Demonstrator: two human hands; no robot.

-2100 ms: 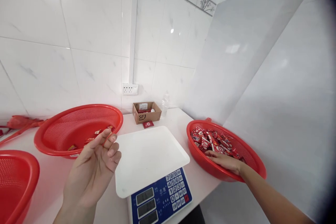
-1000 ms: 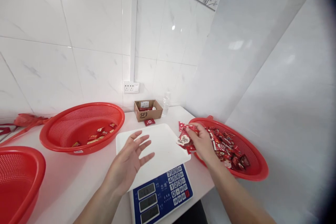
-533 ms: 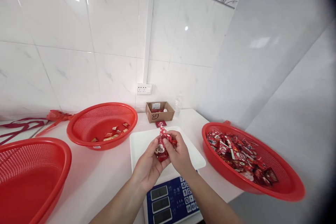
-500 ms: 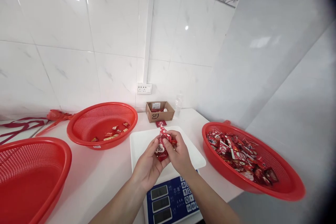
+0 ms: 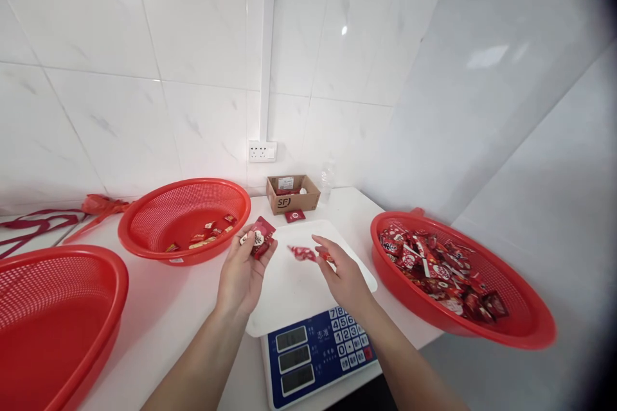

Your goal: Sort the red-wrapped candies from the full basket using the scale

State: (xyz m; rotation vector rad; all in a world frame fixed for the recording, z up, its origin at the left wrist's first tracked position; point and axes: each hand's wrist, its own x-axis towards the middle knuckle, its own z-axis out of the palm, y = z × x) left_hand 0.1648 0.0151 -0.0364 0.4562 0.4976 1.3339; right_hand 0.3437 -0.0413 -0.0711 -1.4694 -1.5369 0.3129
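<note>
My left hand [image 5: 244, 270] is closed on small red packets [image 5: 263, 236] with white lettering, over the left edge of the scale's white pan [image 5: 294, 289]. Above the pan's right side, my right hand [image 5: 343, 275] pinches a red-and-white patterned wrapped candy [image 5: 303, 253], slightly blurred. Below both hands is the scale's blue keypad panel [image 5: 318, 353], with three grey displays. Just behind the pan, a flat red packet [image 5: 295, 216] lies on the table.
To the right, a red basket [image 5: 395, 308] holds many wrapped red sweets. A red basket [image 5: 139, 231] at back left holds several small sweets, and another red basket [image 5: 123, 295] stands nearer. An open cardboard box [image 5: 294, 204] and a clear bottle [image 5: 327, 180] stand at the back.
My hands were together over the pan and have moved apart. The left took red packets leftward; the right kept the patterned candy. The view has tilted down slightly.
</note>
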